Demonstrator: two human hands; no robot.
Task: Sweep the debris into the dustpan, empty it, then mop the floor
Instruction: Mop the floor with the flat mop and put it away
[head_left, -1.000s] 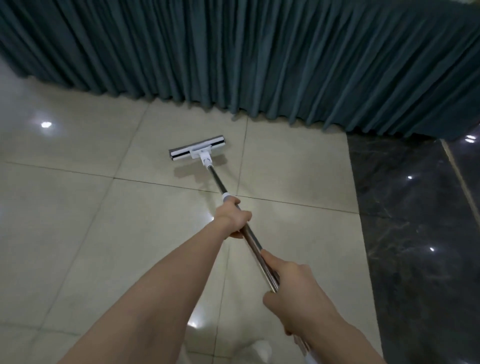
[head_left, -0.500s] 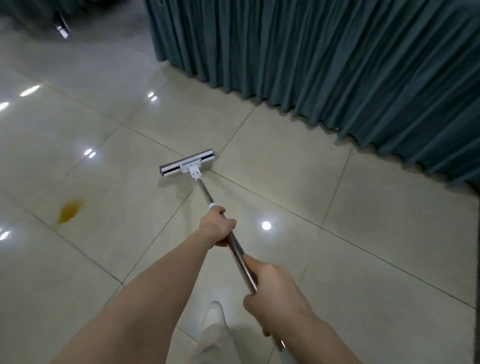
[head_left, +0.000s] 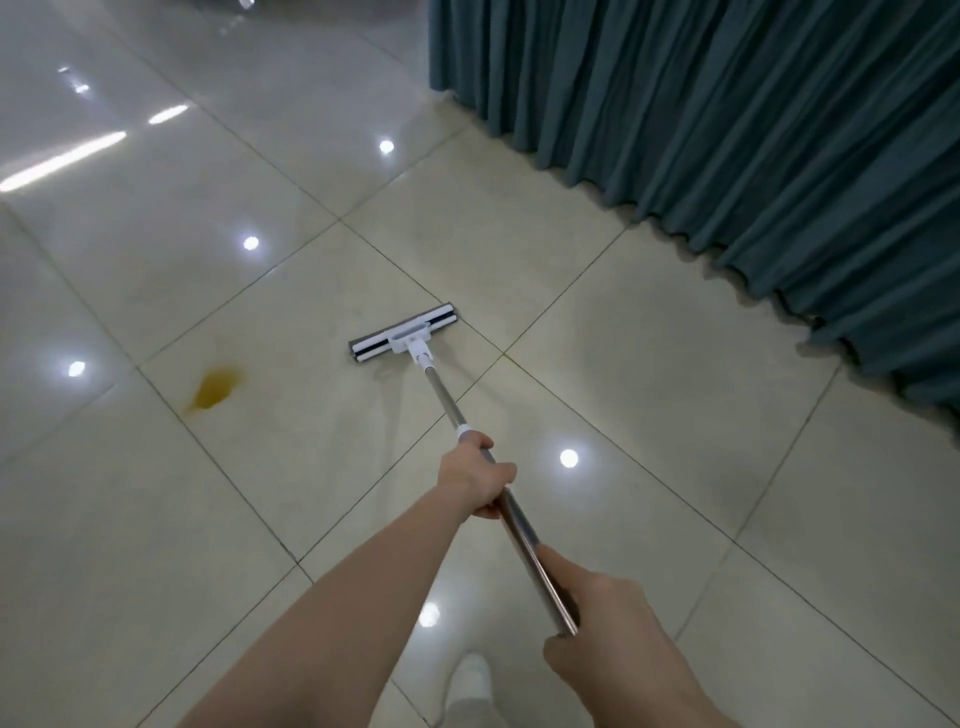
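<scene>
A flat mop with a white and grey head (head_left: 404, 335) rests on the glossy beige tiled floor (head_left: 649, 364). Its metal pole (head_left: 447, 400) runs back toward me. My left hand (head_left: 475, 475) is shut on the pole at mid length, just below a white collar. My right hand (head_left: 610, 618) is shut on the pole's near end. An amber stain (head_left: 215, 387) lies on the tile to the left of the mop head, well apart from it.
A dark teal curtain (head_left: 727, 130) hangs to the floor along the right and back. One white shoe (head_left: 470, 680) shows at the bottom edge. Ceiling lights reflect as bright spots on the tiles.
The view has swung left, so the curtain now sits further right and the amber stain is nearer the middle. The mop head has shifted left across the tiles, toward the stain.
</scene>
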